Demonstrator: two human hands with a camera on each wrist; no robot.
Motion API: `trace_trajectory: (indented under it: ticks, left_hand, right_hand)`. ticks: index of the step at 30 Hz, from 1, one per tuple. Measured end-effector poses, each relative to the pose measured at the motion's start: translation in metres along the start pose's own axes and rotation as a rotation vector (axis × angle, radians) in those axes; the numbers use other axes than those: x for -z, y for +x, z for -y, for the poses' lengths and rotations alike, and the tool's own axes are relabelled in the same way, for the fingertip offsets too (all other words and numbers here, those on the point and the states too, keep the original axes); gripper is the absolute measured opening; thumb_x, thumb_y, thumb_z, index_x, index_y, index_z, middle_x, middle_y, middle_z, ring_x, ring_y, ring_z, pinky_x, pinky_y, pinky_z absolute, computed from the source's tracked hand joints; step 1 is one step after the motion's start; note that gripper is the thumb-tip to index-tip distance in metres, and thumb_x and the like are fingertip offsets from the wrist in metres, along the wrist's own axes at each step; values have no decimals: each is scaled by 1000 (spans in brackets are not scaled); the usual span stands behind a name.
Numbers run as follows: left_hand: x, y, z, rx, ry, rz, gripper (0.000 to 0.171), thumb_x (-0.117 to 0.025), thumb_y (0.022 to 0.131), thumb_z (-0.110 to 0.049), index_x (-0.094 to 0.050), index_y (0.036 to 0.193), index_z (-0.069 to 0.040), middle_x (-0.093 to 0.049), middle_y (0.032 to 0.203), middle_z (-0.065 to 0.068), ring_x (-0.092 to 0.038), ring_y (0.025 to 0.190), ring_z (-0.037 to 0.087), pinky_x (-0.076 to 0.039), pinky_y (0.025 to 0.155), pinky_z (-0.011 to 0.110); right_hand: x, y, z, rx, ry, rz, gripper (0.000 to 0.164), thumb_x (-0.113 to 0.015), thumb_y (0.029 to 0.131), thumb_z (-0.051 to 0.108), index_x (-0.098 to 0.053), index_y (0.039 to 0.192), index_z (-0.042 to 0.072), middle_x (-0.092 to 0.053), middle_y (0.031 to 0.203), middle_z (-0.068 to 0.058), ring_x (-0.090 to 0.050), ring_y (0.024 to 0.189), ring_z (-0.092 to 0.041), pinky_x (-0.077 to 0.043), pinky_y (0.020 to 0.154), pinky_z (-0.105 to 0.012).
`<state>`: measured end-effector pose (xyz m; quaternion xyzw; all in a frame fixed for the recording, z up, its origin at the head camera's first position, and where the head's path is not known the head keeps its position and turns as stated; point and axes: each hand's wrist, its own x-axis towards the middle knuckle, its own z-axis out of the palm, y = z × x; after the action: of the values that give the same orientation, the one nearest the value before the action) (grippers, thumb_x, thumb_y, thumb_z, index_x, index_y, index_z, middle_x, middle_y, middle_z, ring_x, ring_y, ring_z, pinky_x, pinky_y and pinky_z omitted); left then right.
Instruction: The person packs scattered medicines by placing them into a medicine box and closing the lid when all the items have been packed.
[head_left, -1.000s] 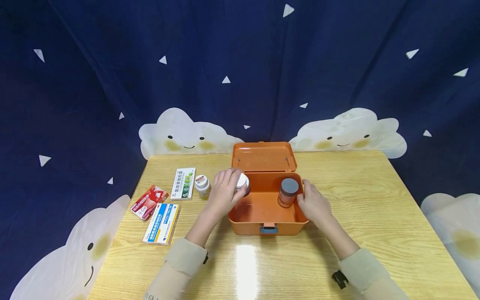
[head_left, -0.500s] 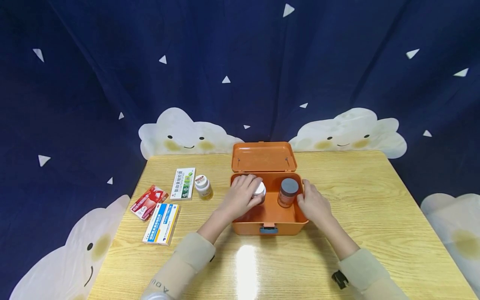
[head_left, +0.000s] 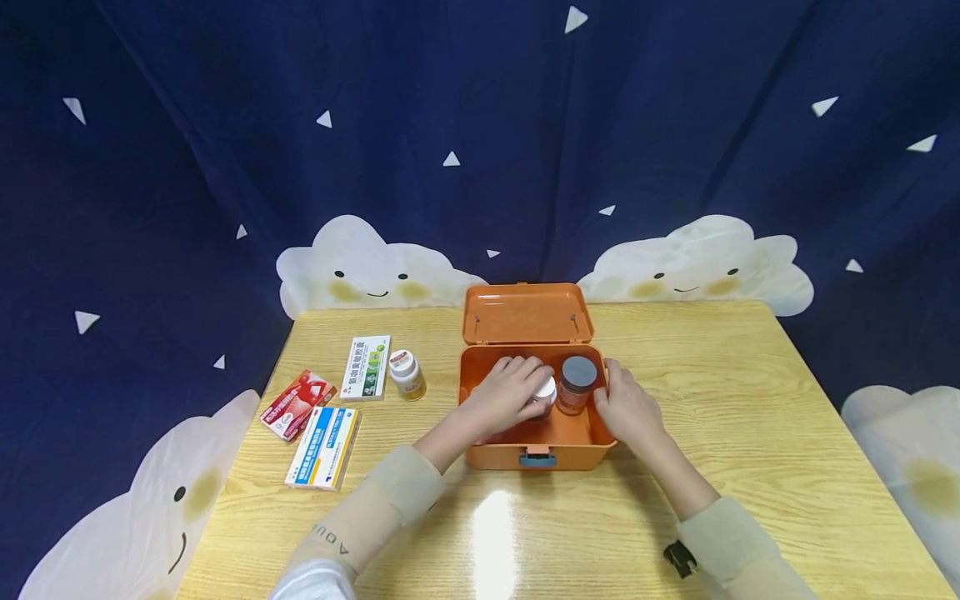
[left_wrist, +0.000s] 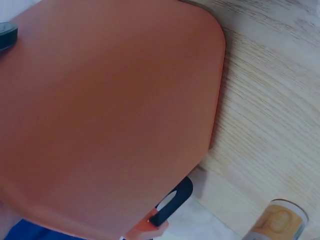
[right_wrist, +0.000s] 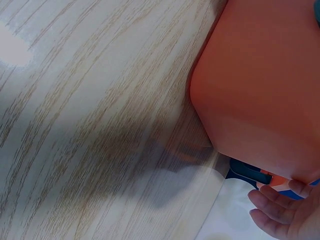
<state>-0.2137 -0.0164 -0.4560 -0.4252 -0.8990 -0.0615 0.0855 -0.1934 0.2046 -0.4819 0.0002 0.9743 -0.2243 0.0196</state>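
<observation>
An orange storage box (head_left: 480, 457) stands on the table with its lid (head_left: 527, 315) folded back. Inside it, my left hand (head_left: 504, 398) holds a white-capped bottle (head_left: 544, 392); most of its body is hidden behind the fingers. Just right of it, a jar with a grey lid (head_left: 578, 379) stands upright in the box. My right hand (head_left: 628, 404) grips the box's right wall, thumb at the rim. The right wrist view shows the fingers (right_wrist: 275, 210) of this hand beside the orange outer wall (right_wrist: 260, 90). In the left wrist view, the box's side (left_wrist: 110, 115) fills most of the frame.
Left of the box, a white bottle with a yellowish base (head_left: 407, 375) stands by a white-green medicine box (head_left: 366, 368). Further left lie a red medicine box (head_left: 297, 406) and a blue-white one (head_left: 322, 447). A dark blue curtain (head_left: 480, 100) hangs behind the table.
My left hand has carried the white-capped bottle rightward, from the box's left edge to beside the grey-lidded jar. The right hand has stayed on the box's right wall.
</observation>
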Motion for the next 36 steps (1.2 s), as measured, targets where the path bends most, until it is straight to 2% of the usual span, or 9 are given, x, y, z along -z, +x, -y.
trace_trajectory:
  ticks: [9,18,25,36]
  left_hand:
    - [-6,13,-7,-57,-15,91,43,-49,92,-40,-49,127,-14,-48,115,-1,-47,101,15,-38,92,33]
    - [-17,24,-18,-112,-43,152,42,-49,92,-40,-49,126,-15,-49,118,-1,-48,101,14,-40,89,31]
    - [-27,29,-23,-114,-61,208,44,-49,92,-41,-49,127,-16,-50,116,-3,-49,101,13,-41,87,30]
    - [-39,35,-31,-100,-63,237,42,-52,90,-42,-52,122,-15,-51,111,-2,-51,98,11,-43,85,26]
  right_hand:
    - [0,0,0,0,6,4,50,-40,89,20,-32,134,2,-49,119,-26,-55,98,-43,-43,72,-56]
    - [0,1,0,6,-2,4,50,-40,89,20,-32,135,1,-49,119,-26,-55,96,-43,-44,71,-55]
    - [-1,1,0,21,-1,-4,50,-39,89,20,-32,134,0,-50,118,-27,-55,95,-43,-44,70,-55]
    - [0,1,0,7,1,10,50,-38,90,21,-31,135,2,-49,119,-26,-55,96,-43,-44,71,-55]
